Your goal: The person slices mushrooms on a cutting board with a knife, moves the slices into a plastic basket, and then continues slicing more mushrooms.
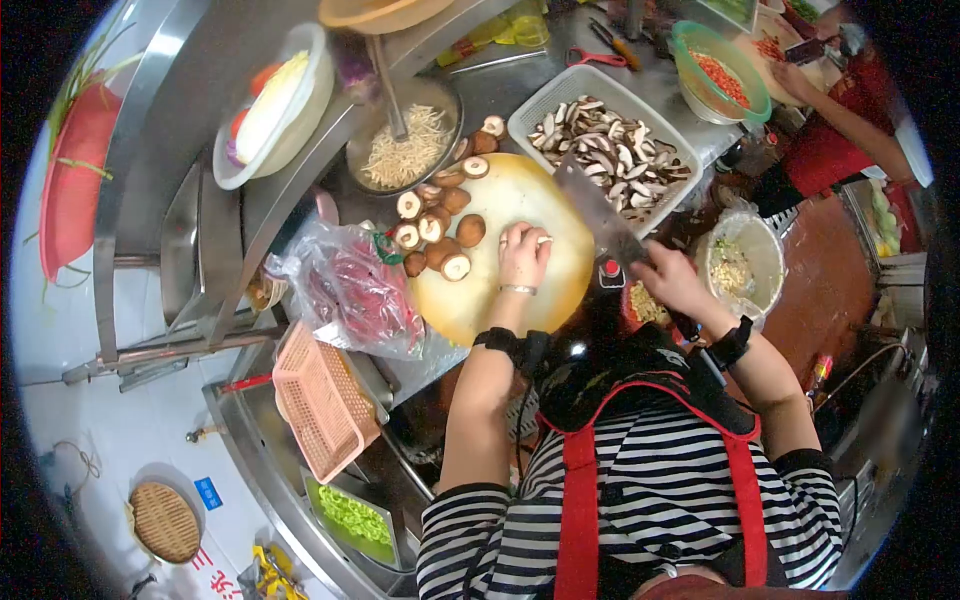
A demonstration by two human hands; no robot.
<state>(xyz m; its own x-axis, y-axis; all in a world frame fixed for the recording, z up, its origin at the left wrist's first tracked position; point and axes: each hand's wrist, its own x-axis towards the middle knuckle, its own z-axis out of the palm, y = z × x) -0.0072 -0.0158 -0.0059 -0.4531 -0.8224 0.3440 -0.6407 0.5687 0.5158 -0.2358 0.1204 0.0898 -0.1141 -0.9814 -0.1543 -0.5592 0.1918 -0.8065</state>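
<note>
My right hand (672,278) grips a cleaver (603,212) by its handle. Its broad blade lies over the right edge of the round cutting board (475,310) and reaches up to the basket of sliced mushrooms (610,150). On the board, my left hand (524,260) rests palm down with curled fingers. Small whitish bits show at its fingertips, but what is under them is hidden. Whole brown mushrooms (470,231), several with pale stem sides up, sit along the board's left side, apart from the left hand.
Left of the board lies a clear plastic bag (350,290). Behind are a bowl of pale shreds (405,150) and red scissors (597,58). A lined bucket (745,262) stands right. A pink basket (325,405) is lower left. Another person's arm (840,112) reaches in beside chopped red peppers (720,80).
</note>
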